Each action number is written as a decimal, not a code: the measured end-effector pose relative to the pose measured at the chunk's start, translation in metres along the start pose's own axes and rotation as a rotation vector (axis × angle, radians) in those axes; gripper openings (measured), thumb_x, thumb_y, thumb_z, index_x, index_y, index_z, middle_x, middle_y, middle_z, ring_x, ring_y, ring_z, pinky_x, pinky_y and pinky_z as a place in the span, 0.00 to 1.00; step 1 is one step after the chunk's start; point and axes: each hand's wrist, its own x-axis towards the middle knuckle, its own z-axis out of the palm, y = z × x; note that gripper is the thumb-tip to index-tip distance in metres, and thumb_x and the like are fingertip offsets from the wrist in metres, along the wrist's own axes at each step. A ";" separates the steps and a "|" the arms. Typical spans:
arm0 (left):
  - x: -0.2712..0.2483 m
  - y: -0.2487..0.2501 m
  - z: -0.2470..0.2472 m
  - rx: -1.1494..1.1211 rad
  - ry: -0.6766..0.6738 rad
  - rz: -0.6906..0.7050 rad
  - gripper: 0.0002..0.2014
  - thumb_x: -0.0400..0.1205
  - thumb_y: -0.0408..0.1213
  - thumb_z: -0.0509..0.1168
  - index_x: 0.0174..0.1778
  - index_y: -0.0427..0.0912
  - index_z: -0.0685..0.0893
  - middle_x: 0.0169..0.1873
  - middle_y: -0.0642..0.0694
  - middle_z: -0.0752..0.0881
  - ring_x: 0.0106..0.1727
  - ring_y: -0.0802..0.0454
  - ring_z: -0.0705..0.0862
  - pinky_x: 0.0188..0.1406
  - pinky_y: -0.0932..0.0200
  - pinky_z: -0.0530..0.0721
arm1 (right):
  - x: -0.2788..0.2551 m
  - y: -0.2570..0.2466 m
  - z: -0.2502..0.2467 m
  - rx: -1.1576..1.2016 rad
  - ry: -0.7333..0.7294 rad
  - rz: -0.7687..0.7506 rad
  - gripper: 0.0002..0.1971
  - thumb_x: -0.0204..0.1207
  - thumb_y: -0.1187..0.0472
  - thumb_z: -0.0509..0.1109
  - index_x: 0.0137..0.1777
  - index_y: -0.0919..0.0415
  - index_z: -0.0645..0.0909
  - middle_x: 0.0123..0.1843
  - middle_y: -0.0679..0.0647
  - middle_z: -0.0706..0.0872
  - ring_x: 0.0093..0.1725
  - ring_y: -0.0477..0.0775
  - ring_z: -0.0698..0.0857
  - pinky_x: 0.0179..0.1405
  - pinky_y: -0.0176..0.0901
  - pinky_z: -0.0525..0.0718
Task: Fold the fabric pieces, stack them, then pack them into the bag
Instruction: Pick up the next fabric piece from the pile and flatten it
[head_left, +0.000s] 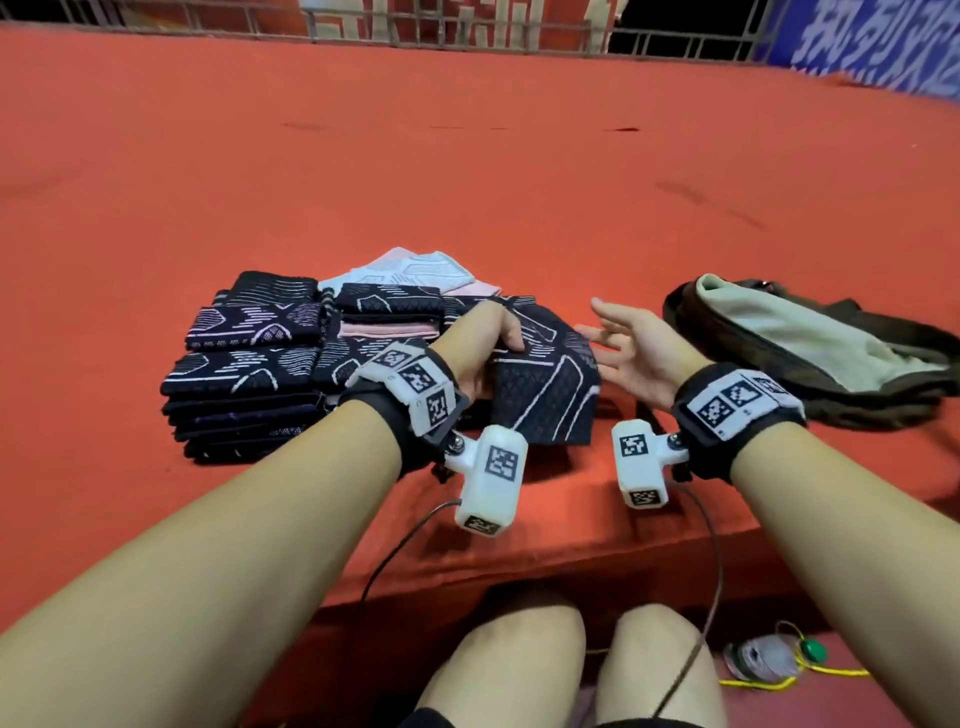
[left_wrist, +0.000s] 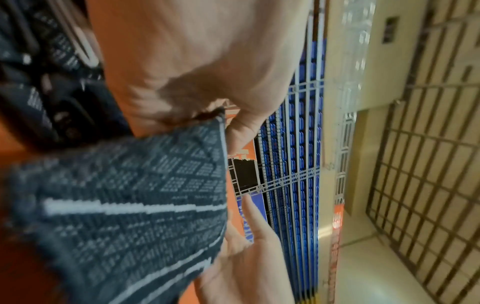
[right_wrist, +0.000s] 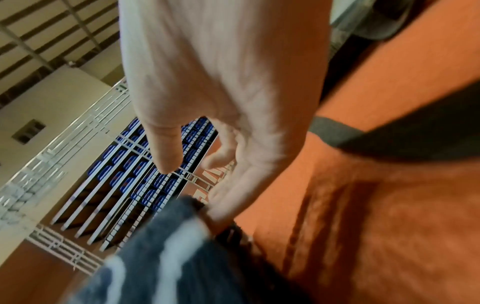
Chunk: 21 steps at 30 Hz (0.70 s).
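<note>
Left hand (head_left: 488, 338) grips a dark folded fabric piece (head_left: 545, 384) just beside the stacks (head_left: 244, 374). Right hand (head_left: 631, 348) is spread, holding nothing. Bag (head_left: 810, 348) lies at right. Recommend supporting both edges so folds hold.

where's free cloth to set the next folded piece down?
Free: the wide red table cover beyond the folded stacks and bag, and its left part. Crowded: the near middle, where the left hand holds a dark piece beside the open right hand.
</note>
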 end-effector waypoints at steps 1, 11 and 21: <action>0.000 0.001 -0.003 0.033 0.026 0.000 0.07 0.68 0.36 0.60 0.39 0.42 0.80 0.37 0.45 0.86 0.34 0.47 0.85 0.38 0.60 0.85 | -0.001 0.002 0.003 0.048 -0.026 0.027 0.09 0.85 0.56 0.70 0.57 0.60 0.76 0.40 0.53 0.87 0.31 0.48 0.90 0.31 0.41 0.89; 0.023 -0.038 -0.015 0.244 0.409 0.284 0.11 0.83 0.25 0.61 0.54 0.44 0.83 0.46 0.46 0.87 0.39 0.55 0.85 0.41 0.63 0.86 | 0.014 0.057 0.014 -0.135 -0.020 -0.087 0.18 0.76 0.65 0.74 0.65 0.64 0.85 0.52 0.61 0.92 0.51 0.62 0.87 0.49 0.49 0.81; 0.041 -0.058 -0.022 0.037 0.384 0.247 0.08 0.82 0.37 0.68 0.55 0.43 0.88 0.56 0.41 0.90 0.58 0.44 0.89 0.65 0.45 0.86 | 0.008 0.074 0.015 -0.003 0.065 -0.212 0.16 0.78 0.72 0.67 0.63 0.69 0.86 0.48 0.62 0.91 0.36 0.55 0.88 0.23 0.36 0.80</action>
